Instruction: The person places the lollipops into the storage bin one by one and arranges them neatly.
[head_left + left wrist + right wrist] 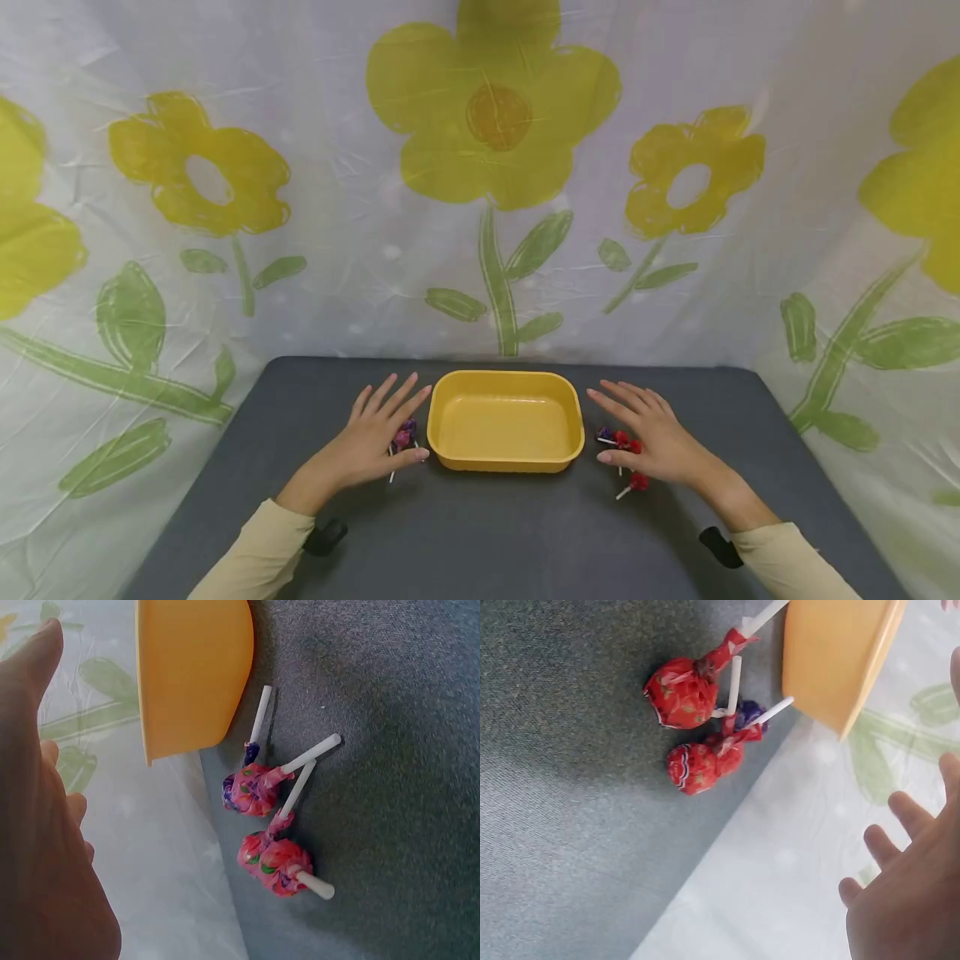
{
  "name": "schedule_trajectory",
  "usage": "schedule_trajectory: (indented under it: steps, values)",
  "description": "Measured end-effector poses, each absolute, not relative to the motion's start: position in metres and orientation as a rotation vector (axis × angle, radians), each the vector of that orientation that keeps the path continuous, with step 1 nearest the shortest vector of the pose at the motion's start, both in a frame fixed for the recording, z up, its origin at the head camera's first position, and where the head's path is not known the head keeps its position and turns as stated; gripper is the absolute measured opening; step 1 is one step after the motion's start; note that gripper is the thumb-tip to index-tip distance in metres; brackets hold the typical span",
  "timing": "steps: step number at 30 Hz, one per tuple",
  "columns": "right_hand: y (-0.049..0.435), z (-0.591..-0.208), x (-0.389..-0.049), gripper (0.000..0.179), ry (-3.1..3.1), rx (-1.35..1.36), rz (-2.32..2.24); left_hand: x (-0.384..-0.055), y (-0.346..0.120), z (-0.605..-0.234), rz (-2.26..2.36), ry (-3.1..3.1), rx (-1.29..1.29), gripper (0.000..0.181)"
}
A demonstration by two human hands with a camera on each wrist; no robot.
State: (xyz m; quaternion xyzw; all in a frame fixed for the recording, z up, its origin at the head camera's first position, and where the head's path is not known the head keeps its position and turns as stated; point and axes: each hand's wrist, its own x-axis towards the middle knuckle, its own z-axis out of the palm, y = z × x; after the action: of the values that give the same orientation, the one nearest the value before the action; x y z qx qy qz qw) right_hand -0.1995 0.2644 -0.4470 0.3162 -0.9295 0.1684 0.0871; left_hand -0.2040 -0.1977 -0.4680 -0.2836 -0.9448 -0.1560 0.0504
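A yellow rectangular tub (506,462) stands at the middle of the table, with no contents visible inside. My left hand (378,442) hovers on its left side, fingers spread and holding nothing. Under that hand lie several wrapped lollipops, pink (276,862) and purple, with white sticks. On the tub's other side my right hand (656,437) is held over a second group, fingers extended and apart, grasping nothing. That group has several red lollipops (682,694) and a dark purple lollipop (751,714), partly hidden behind the red ones.
The dark grey table (510,533) reaches to a white curtain (337,275) printed with yellow flowers, which hangs behind and on both sides. A black strap piece (325,537) sits at the left wrist, another black piece (721,547) at the right.
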Motion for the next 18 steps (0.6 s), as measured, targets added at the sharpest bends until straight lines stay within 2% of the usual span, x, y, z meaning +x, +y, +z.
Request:
schedule_trajectory:
  steps: [8,18]
  values:
    - [0.270,-0.450,-0.202,0.085,-2.773,0.898,0.549,-0.209,-0.198,-0.477,-0.539,-2.916,-0.840,0.089]
    - [0.278,-0.465,-0.210,0.075,-2.831,0.741,0.742,-0.217,-0.197,-0.485,-0.644,-2.966,-0.774,0.087]
